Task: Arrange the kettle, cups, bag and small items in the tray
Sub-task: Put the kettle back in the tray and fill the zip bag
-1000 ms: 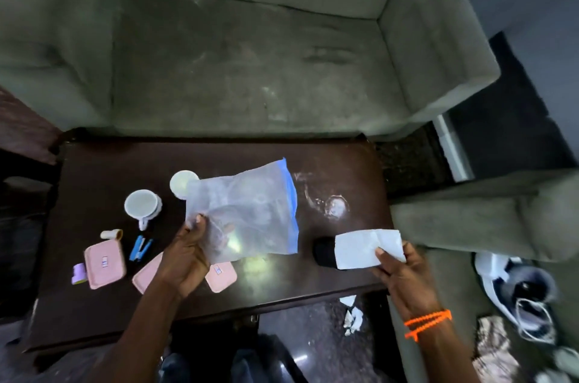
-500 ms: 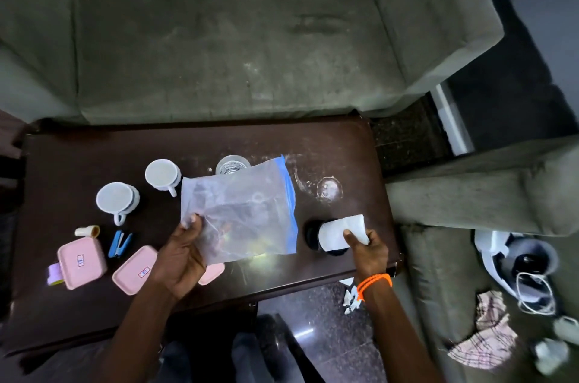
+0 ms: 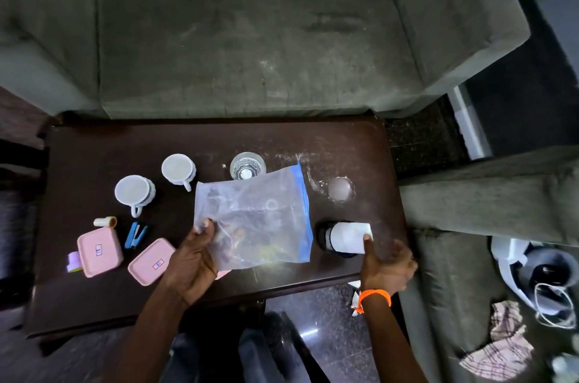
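Note:
My left hand (image 3: 194,260) grips the lower left corner of a clear zip bag (image 3: 250,219) with a blue seal and holds it over the dark table (image 3: 94,157). Small items show dimly through the bag. My right hand (image 3: 387,263) is at the table's right front edge, fingers apart, with one fingertip on a white paper (image 3: 349,237) that lies over a black cylinder (image 3: 324,237). Two white cups (image 3: 134,191) (image 3: 178,168) and a glass (image 3: 247,165) stand behind the bag. No tray is in view.
At the table's left lie two pink boxes (image 3: 99,251) (image 3: 152,261), a blue clip (image 3: 135,235), a cream tube (image 3: 105,221) and a purple piece (image 3: 73,261). A grey sofa (image 3: 250,38) stands behind the table. A white appliance (image 3: 532,270) and a checked cloth (image 3: 501,342) lie at right.
My right hand has laid the white paper over the black cylinder and loosened its hold, down to one fingertip. The bag has stayed in my left hand. The view has shifted.

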